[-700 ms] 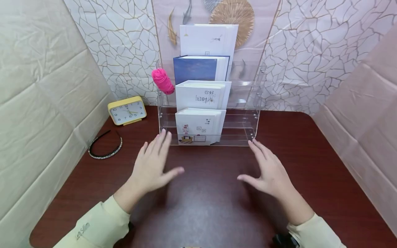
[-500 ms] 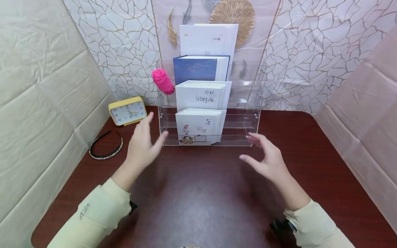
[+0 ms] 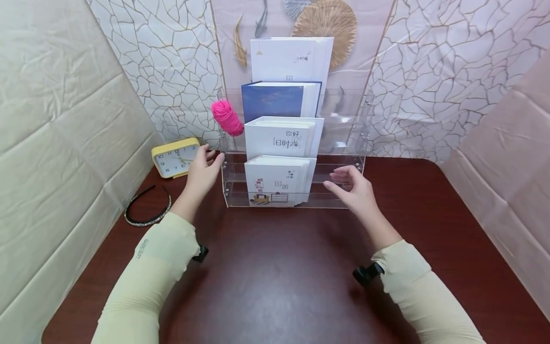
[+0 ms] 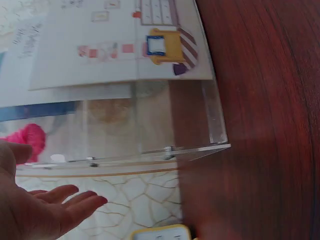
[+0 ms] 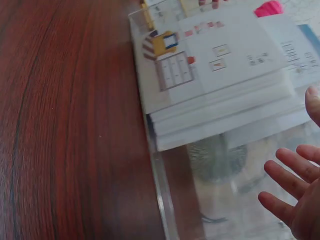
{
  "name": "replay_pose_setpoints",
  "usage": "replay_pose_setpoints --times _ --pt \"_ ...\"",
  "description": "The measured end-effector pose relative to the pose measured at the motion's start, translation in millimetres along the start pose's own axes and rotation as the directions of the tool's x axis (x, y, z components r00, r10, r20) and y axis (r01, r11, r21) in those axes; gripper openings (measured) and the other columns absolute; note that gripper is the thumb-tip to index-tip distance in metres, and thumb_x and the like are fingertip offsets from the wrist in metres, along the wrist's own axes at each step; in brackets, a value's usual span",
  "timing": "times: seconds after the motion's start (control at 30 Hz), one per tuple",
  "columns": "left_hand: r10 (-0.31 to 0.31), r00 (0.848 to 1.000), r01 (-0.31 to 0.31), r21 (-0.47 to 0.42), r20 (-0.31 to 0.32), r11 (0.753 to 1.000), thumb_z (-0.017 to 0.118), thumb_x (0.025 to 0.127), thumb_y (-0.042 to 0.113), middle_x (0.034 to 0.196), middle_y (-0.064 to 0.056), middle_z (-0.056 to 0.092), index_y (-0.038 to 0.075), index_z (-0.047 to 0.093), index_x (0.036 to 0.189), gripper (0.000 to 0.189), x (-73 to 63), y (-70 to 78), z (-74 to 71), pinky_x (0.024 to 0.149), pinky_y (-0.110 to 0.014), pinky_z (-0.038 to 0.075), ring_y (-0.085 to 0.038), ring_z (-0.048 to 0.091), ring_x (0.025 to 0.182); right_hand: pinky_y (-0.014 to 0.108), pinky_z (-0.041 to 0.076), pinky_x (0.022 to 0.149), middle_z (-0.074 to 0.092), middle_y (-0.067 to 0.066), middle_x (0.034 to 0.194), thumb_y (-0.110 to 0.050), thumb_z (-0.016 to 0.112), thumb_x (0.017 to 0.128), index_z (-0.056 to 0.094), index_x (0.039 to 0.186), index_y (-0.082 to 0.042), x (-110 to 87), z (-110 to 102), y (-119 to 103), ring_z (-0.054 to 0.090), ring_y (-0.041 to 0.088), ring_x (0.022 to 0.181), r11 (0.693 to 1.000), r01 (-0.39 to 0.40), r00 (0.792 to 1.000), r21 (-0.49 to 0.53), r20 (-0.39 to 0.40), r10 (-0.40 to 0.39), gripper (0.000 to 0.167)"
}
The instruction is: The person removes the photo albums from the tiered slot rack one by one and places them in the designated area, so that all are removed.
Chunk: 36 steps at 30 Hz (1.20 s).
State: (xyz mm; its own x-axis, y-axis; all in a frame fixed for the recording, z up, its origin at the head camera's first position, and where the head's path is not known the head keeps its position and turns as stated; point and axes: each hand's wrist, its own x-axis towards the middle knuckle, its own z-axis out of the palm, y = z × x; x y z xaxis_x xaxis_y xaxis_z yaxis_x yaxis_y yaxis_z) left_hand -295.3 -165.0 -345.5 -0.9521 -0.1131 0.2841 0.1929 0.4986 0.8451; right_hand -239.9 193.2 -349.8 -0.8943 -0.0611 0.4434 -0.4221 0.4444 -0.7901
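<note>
A clear acrylic tiered rack (image 3: 333, 200) stands at the back of the table. It holds several books, among them a front white book (image 3: 275, 179), another white book (image 3: 264, 138) behind it and a blue-covered book (image 3: 272, 100). My left hand (image 3: 201, 168) hovers at the rack's left side, fingers slightly bent, overlapping the clock in the head view. In the left wrist view the left hand (image 4: 50, 215) is empty, beside the side panel. My right hand (image 3: 355, 188) is near the rack's front right, its fingers (image 5: 287, 177) spread and holding nothing.
A pink yarn ball (image 3: 227, 118) is at the rack's upper left. The yellow alarm clock (image 3: 172, 160) and a black headband (image 3: 146, 222) with a sparkly band lie at left. Patterned cloth (image 3: 412, 95) hangs behind the dark red table (image 3: 266, 267).
Both hands have moved forward to the rack's sides. The left hand swung outward to the left and its fingers bent; the right hand's fingers also bent somewhat.
</note>
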Motion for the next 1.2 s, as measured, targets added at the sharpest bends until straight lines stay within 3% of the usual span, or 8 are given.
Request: replay_pose_setpoints --times 0.13,0.3,0.6,0.8,1.03,1.2 --pt "-0.088 0.995 0.087 0.015 0.044 0.996 0.047 0.097 0.039 0.133 -0.023 0.047 -0.004 0.033 0.139 0.062 12.2 -7.4 10.3 0.100 -0.039 0.036 -0.030 0.046 0.122 0.048 0.046 0.084 0.062 0.024 0.107 -0.012 0.075 0.081 0.055 0.111 0.004 12.7 16.4 28.1 0.060 0.036 0.099 0.996 -0.057 0.998 0.063 0.029 0.055 0.039" --pt "-0.146 0.988 0.144 0.033 0.056 0.989 0.041 0.097 0.048 0.128 -0.022 0.051 -0.004 0.040 0.135 0.065 20.4 -17.1 21.6 0.100 -0.041 0.035 -0.032 0.048 0.118 0.046 0.048 0.080 0.065 0.018 0.104 -0.022 0.078 0.078 0.055 0.110 0.001 25.5 37.1 48.0 0.063 0.029 0.093 0.993 -0.089 0.995 0.082 0.052 0.085 0.045" --pt "-0.114 0.993 0.112 0.068 0.015 0.991 0.033 0.100 0.044 0.128 -0.022 0.051 -0.003 0.046 0.130 0.057 24.6 -28.3 34.0 0.099 -0.042 0.034 -0.033 0.046 0.119 0.034 0.051 0.071 0.067 0.009 0.095 -0.025 0.085 0.069 0.055 0.106 -0.008 28.6 68.7 43.0 0.064 0.021 0.084 0.990 -0.114 0.992 0.081 0.053 0.110 0.050" --pt "-0.063 0.998 0.064 0.117 -0.011 0.991 0.031 0.102 0.033 0.113 -0.026 0.055 -0.004 0.052 0.112 0.044 26.3 -25.8 39.0 0.093 -0.047 0.037 -0.039 0.051 0.109 0.033 0.051 0.073 0.067 0.010 0.099 -0.020 0.088 0.064 0.050 0.112 -0.007 28.3 82.0 44.4 0.063 0.020 0.086 0.989 -0.099 0.995 0.112 0.008 0.098 0.062" --pt "-0.022 0.999 0.025 0.149 -0.023 0.988 0.030 0.103 0.026 0.082 -0.025 0.049 -0.002 0.049 0.092 0.036 26.4 -23.7 41.3 0.081 -0.049 0.040 -0.040 0.052 0.089 0.028 0.051 0.063 0.068 0.015 0.090 -0.009 0.086 0.065 0.056 0.105 -0.004 31.5 87.4 43.8 0.064 0.023 0.079 0.976 -0.104 0.992 0.190 -0.056 0.116 0.051" --pt "-0.015 0.999 0.019 0.135 -0.032 0.991 0.032 0.102 0.023 0.080 -0.023 0.049 -0.002 0.050 0.091 0.033 26.3 -24.3 41.2 0.080 -0.049 0.040 -0.038 0.051 0.087 0.026 0.050 0.062 0.068 0.012 0.090 -0.010 0.086 0.065 0.058 0.105 -0.005 35.2 91.4 42.3 0.064 0.019 0.078 0.977 -0.068 0.993 0.204 -0.079 0.085 0.049"
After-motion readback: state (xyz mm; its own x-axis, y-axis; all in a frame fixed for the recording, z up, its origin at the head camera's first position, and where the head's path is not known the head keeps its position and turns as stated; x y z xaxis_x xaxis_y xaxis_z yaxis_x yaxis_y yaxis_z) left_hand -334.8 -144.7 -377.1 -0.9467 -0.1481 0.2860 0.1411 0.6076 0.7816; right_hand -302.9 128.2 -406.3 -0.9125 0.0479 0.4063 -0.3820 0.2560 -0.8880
